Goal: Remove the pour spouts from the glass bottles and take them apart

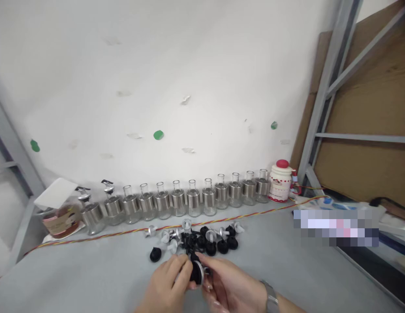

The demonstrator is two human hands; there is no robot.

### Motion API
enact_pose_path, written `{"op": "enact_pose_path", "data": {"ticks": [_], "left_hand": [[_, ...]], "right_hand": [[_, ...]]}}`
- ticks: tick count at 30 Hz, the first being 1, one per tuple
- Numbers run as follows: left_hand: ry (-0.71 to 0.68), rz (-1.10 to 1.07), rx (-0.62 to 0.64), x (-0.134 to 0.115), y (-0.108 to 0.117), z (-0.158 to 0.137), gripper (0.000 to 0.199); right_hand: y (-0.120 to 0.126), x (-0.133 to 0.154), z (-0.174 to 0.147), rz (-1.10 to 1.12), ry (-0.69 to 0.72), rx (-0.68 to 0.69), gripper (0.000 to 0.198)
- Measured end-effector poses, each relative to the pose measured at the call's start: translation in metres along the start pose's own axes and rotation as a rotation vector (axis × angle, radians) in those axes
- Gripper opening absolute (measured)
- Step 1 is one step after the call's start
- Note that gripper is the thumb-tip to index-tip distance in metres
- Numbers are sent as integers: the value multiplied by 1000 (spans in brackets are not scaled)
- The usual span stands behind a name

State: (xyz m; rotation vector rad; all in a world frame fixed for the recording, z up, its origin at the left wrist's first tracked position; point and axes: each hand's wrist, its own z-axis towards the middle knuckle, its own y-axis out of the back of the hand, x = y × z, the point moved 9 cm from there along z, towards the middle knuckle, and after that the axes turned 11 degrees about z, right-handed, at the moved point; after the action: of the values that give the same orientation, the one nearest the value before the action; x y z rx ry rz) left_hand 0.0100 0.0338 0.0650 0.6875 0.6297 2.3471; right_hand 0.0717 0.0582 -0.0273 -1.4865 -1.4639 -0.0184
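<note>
**Putting a black stopper onto a silver spout**

While both hands meet low over the grey table (91,278), the left hand (168,282) and right hand (226,287) pinch one black stopper (197,271) with a silver spout between their fingers. More loose stoppers and spouts (195,241) lie just behind it. A row of glass bottles (176,202) stands by the wall. I think the two parts are being pressed together; next they need a firm, straight push.
</note>
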Motion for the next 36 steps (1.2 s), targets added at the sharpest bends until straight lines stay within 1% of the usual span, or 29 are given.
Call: {"op": "enact_pose_path", "data": {"ticks": [2,3,6,9,11,13,15,16,18,20,21,22,23,24,25,26,28,30,31,32,33,34,36], "left_hand": [[-58,24,-14,-6,-1,-1,17],[-58,34,-4,-7,-3,-1,18],[-1,18,57,-4,-11,-2,23],[118,-114,114,3,-16,-4,27],[247,-255,160,9,-20,-5,27],[410,-401,201,16,-26,-7,23],[594,-532,221,23,-33,-11,19],[697,-598,231,26,-38,-15,21],[923,-775,288,28,-52,-26,30],[1136,-993,403,22,-71,-41,39],[1209,-1082,461,18,-77,-47,43],[1244,-1132,501,15,-81,-50,45],[1233,-1125,508,16,-80,-51,45],[1178,-1061,481,21,-76,-48,43],[1084,-956,437,28,-69,-42,40],[971,-837,393,33,-60,-36,37],[748,-632,347,36,-46,-24,29],[598,-519,361,33,-40,-19,22],[545,-487,375,31,-40,-18,20],[501,-463,382,28,-39,-16,18],[468,-446,386,25,-39,-15,17],[449,-437,388,23,-39,-13,17],[456,-446,397,20,-39,-11,19]], "right_hand": [[-3,1,-4,48,-8,33,50],[-4,1,-6,64,-7,52,48],[-5,2,-5,88,38,97,42],[-2,4,3,73,150,111,37],[5,8,10,41,275,55,40],[15,15,13,-57,418,-68,47],[23,23,8,-226,548,-219,49],[24,28,1,-343,622,-281,47],[16,43,-18,-633,819,-362,41],[-1,54,-41,-934,1036,-388,37],[-9,56,-50,-1052,1109,-386,37],[-14,58,-55,-1128,1147,-374,36],[-16,59,-57,-1156,1154,-363,35],[-15,60,-56,-1136,1127,-348,34],[-11,61,-51,-1066,1070,-333,34],[-4,61,-43,-951,981,-314,35],[12,49,-20,-652,716,-260,43],[21,28,3,-376,437,-192,56],[22,20,9,-274,351,-160,59],[21,15,13,-202,308,-130,59],[20,13,16,-157,303,-104,56],[19,14,16,-136,325,-85,54],[18,17,16,-163,401,-81,52]]}}
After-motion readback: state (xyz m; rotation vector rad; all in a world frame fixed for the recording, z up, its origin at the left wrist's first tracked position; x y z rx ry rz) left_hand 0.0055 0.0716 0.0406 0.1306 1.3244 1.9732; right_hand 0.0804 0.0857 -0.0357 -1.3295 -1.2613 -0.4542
